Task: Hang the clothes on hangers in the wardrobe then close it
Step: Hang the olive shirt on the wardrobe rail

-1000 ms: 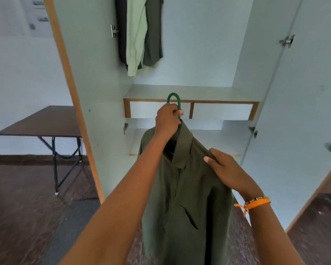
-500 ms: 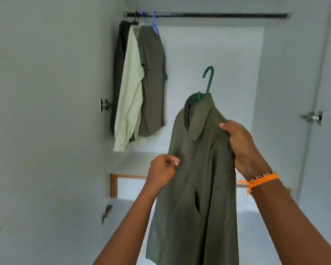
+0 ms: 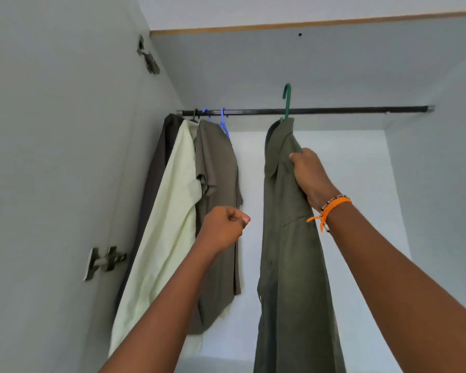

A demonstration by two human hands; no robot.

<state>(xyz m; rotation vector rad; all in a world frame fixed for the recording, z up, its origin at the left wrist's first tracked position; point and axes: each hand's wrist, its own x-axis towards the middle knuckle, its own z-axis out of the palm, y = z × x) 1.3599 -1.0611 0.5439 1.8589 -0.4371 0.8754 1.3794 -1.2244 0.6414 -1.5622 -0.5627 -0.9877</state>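
**Olive shirt raised to the rail, right hand gripping it**

Pale wardrobe walls close you in on the left and right, with the dark rail running across between them near the top.

Your olive shirt hangs on a green hanger in the middle of the opening. Its hook stands above the rail line, and you cannot tell from this angle whether it has caught on the rail. Your right hand grips the shirt's fabric just below the collar, fingers curled into the cloth; an orange wristband sits on that wrist. Your left hand is curled into a fist holding nothing, hovering just left of the shirt and apart from it.

To the left, three garments already hang bunched against the wall: another olive shirt on a blue hanger, a pale green shirt, and a dark garment behind them. A gap of bare rail separates them from your shirt. To the right of the green hanger, the rail runs bare all the way to its end cap at the side wall. Two metal hinges are mounted on the left panel.
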